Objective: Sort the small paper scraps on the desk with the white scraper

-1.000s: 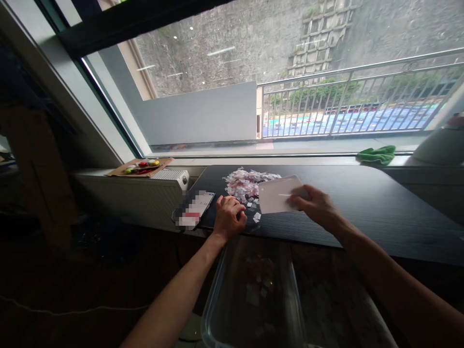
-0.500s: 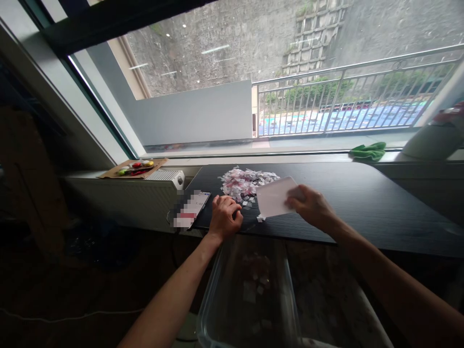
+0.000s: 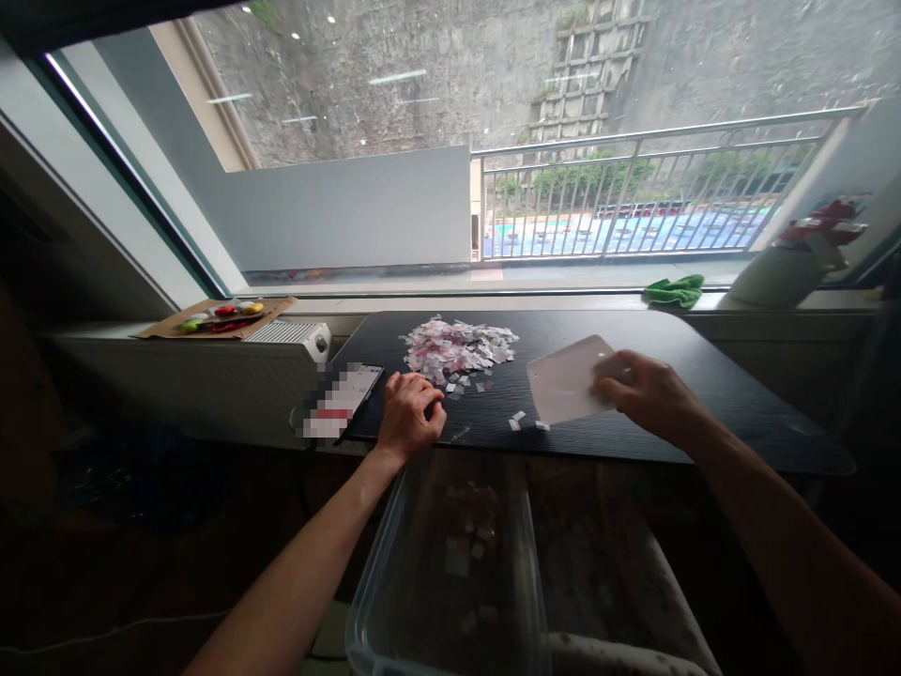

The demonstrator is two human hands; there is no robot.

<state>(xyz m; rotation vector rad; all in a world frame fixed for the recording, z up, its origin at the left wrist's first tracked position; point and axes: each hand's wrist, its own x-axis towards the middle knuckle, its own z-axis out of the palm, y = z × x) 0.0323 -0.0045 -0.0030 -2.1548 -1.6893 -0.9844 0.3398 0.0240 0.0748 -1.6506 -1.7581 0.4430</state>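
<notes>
A pale, translucent flat plastic scraper [image 3: 567, 380] is gripped along its right side by my right hand [image 3: 644, 390], fingers wrapped round that edge and slightly blurred. Its lower edge is close to a few small paper-like pieces [image 3: 517, 421] on the black tabletop [image 3: 676, 376]. My left hand [image 3: 412, 413] rests at the table's front edge with its fingers curled in; nothing shows in the gap by the thumb. Behind it lies a heap of small white and pinkish pieces [image 3: 454, 345], with several strays in front. Under the table edge, a clear plastic bin [image 3: 358, 610] contains similar pieces.
A phone [image 3: 348, 399] lies left of my left hand. Cardboard with colourful items [image 3: 159, 322] sits by a radiator [image 3: 288, 336]. On the windowsill are a green cloth [image 3: 674, 291] and a whitish bottle [image 3: 778, 272] with a red top.
My right hand and the scraper have moved right, away from the heap, exposing more tabletop and loose pieces. My left hand stays at the table edge. The whole view has shifted slightly.
</notes>
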